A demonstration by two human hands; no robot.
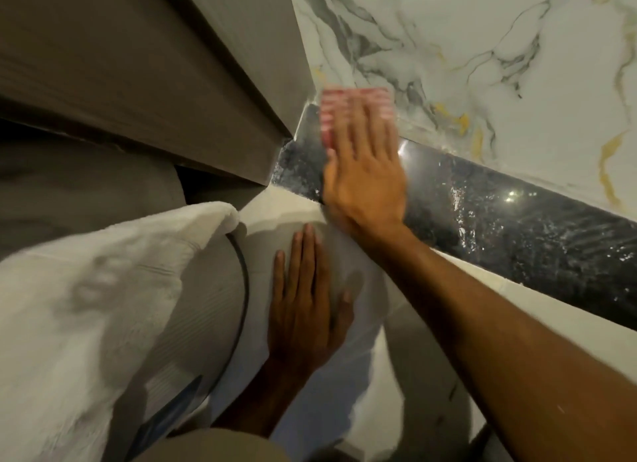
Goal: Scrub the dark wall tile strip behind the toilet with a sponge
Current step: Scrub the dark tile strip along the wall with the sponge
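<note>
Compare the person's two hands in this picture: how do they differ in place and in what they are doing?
The right hand presses a pink sponge against the dark tile strip on the wall; the left hand holds nothing and lies flat on a white surface below. The right hand is blurred; the left is sharp. Both have their fingers extended.

White marble-look wall tiles (pixel 499 47) with grey and gold veins filled the upper right. A taupe panelled cabinet (pixel 138 65) met them at the corner. A white towel (pixel 86 272) lay lower left, dimly lit.

Right hand (pixel 365 172) blurred, hiding perhaps half the sponge (pixel 356 111).
</note>
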